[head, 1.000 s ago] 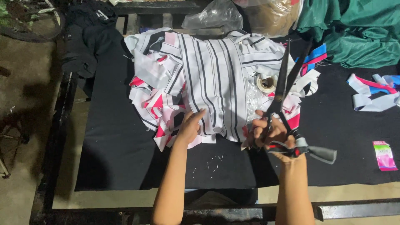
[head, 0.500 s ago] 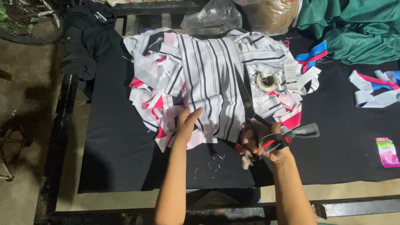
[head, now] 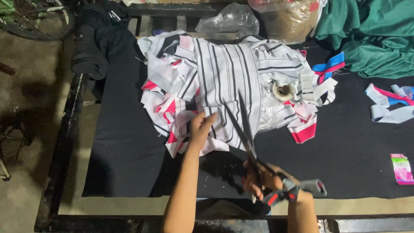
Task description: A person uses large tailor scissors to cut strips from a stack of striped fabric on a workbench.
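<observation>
A pile of white fabric with black stripes and pink-red patches [head: 224,73] lies on a black cloth-covered table [head: 129,142]. My left hand [head: 199,127] rests flat on the near edge of the striped pile. My right hand [head: 263,179] grips large scissors [head: 250,146] by their grey and red handles. The open blades point up and away, their tips over the near edge of the striped fabric.
A roll of tape [head: 282,90] sits on the pile's right side. Blue, pink and white strips [head: 390,103] lie at the right, with a small pink packet [head: 402,168] nearer. Green cloth [head: 371,34], plastic bags [head: 228,19] and dark clothing [head: 97,43] line the far edge.
My right hand drew back toward me and swung the scissors so the blades point at the fabric's near edge. My left hand stayed on the pile.
</observation>
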